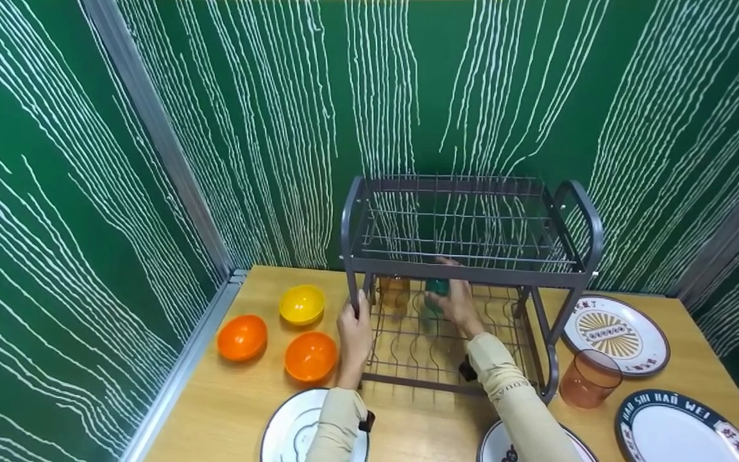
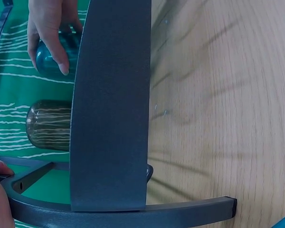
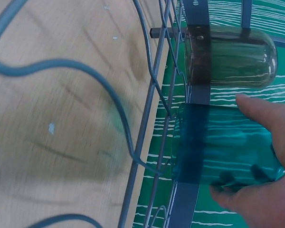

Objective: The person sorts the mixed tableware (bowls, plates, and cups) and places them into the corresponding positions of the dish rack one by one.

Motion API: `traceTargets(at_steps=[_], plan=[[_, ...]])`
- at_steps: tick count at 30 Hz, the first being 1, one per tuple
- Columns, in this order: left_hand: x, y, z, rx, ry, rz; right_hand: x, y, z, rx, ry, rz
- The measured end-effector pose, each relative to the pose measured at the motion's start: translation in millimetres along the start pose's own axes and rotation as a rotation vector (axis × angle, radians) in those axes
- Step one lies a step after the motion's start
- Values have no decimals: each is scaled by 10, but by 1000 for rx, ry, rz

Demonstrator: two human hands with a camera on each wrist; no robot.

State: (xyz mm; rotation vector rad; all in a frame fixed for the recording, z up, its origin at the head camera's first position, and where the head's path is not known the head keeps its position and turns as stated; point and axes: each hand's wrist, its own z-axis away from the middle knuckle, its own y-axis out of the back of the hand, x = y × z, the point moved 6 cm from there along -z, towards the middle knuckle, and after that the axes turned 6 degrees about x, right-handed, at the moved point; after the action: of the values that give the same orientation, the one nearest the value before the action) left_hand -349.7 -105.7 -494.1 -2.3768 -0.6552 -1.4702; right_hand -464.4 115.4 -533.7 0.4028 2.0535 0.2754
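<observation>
Standing in the rack's (image 1: 517,276) lower tier, the amber cup (image 1: 394,296) looks placed, with bowls (image 1: 310,357) at nine o'clock, tumbler (image 1: 591,388) at four and plates (image 1: 613,333) left on the worktop (image 1: 209,404). The right hand's (image 1: 458,305) grip clamps the teal cup (image 3: 223,142) at the tier's twelve, long axis near-upright, mouth seemingly down; the left hand (image 1: 355,333) clasps the rack.

The head camera is looking forward and down over the whole two-tier dish rack (image 1: 510,276) from farther off; both wrist cameras, tipped opposite ways, are peering in close, sharing the teal tumbler (image 3: 223,147) and amber tumbler (image 3: 244,57).
</observation>
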Motion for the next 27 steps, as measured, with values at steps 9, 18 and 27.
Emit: traceTargets(at_steps=[9, 18, 27], plan=[[-12, -2, 10, 6, -2, -2, -46, 17, 9, 13, 40, 51], [-17, -8, 29, 24, -5, -6, -35, 91, 75, -20, -145, 87], [17, 12, 7, 41, -45, 32, -169, 273, 181, 35, -18, 136]])
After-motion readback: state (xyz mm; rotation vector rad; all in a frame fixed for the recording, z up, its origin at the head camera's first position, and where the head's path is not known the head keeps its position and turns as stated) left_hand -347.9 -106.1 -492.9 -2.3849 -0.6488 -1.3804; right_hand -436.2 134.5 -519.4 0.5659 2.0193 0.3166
